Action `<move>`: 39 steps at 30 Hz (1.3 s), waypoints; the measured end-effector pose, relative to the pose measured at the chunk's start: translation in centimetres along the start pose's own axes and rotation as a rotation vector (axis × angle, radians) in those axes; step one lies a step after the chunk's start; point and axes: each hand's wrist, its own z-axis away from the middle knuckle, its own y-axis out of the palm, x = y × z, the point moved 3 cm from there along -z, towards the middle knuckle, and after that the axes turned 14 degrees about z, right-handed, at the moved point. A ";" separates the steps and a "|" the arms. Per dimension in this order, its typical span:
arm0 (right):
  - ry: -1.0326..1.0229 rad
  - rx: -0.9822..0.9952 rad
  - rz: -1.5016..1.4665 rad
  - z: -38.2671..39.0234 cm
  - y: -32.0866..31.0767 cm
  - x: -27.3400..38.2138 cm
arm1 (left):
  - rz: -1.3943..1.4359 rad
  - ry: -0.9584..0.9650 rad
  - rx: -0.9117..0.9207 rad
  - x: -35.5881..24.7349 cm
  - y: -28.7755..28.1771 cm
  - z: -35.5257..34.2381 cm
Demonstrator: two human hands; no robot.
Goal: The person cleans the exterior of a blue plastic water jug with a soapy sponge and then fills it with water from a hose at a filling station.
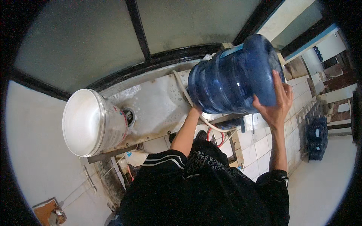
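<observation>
A large translucent blue water jug (230, 81) lies on its side above the right part of a metal counter (156, 100). My right hand (277, 103) is pressed on the jug's right end, thumb and fingers spread around its rounded edge. At the jug's lower left edge, my left hand (196, 109) holds it from beneath; its fingers are hidden behind the jug. A pale hose (182, 87) runs across the counter and passes close by my left hand.
At the counter's left end stands a white bucket (83, 122), beside a round drain (129, 116). Dark-framed frosted panes (83, 45) rise behind. Several blue jugs (317, 137) stand on the tiled floor at right. A red hose (215, 138) lies near my feet.
</observation>
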 end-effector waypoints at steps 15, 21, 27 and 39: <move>-0.261 0.022 -0.154 -1.1 4.5 1.5 | -0.245 -0.041 -0.713 -1.8 -5.5 2.2; -0.326 0.056 -0.269 1.2 7.0 3.4 | -0.012 0.495 -0.478 -5.9 -10.2 5.7; -0.449 0.077 -0.433 3.4 6.8 6.6 | -0.125 0.404 -0.674 -12.4 -12.3 11.4; -0.158 -0.047 -0.762 1.4 7.6 1.0 | -0.633 1.086 -0.271 -7.7 15.5 23.3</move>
